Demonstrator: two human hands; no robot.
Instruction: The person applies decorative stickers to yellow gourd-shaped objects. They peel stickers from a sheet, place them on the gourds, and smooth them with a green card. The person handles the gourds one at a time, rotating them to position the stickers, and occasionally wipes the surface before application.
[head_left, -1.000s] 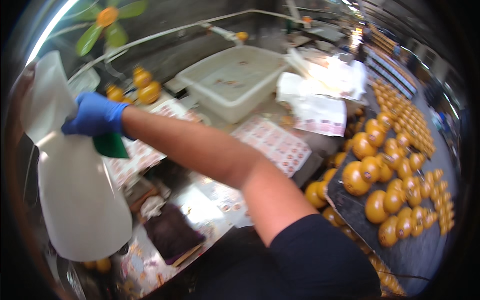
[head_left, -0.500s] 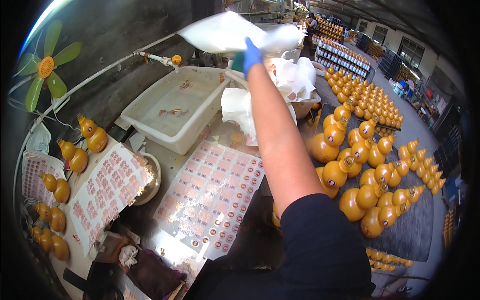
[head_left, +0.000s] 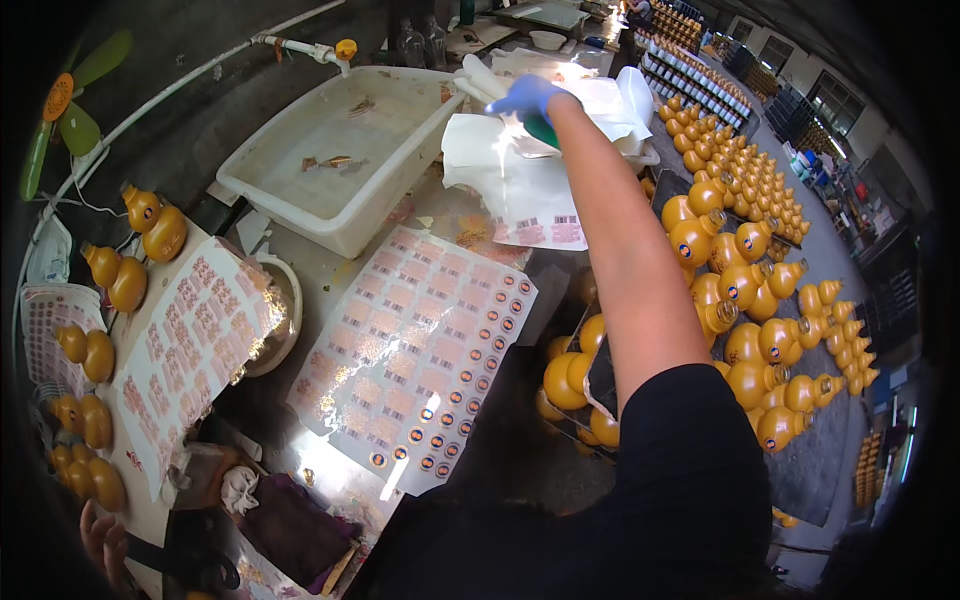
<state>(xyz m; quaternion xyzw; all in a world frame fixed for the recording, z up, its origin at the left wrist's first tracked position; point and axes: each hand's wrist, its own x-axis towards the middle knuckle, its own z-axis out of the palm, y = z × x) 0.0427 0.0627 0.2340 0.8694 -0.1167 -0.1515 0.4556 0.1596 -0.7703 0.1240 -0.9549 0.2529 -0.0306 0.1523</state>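
My right hand, in a blue glove, reaches over a pile of white sheets. Its fingers stretch leftward, beside some white rolled pieces. A dark green patch shows under the palm; I cannot tell what it is. Pink printed labels show on the pile's near end. Bare and dimly lit, my left hand shows only partly at the lower left, fingers loosely bent and apart, near a black strap-like thing. Between the hands lies a sheet of labels with rows of round seals.
A white plastic tub of water stands beyond the label sheet. Another label sheet leans at left over a round bowl. Orange gourd-shaped bottles line the left edge; many more bottles crowd the right. A dark cloth lies near.
The white sheet that my right hand was swinging through the air is no longer held up. That hand is lower, over the pile. My left hand has come into view; the whole view has shifted.
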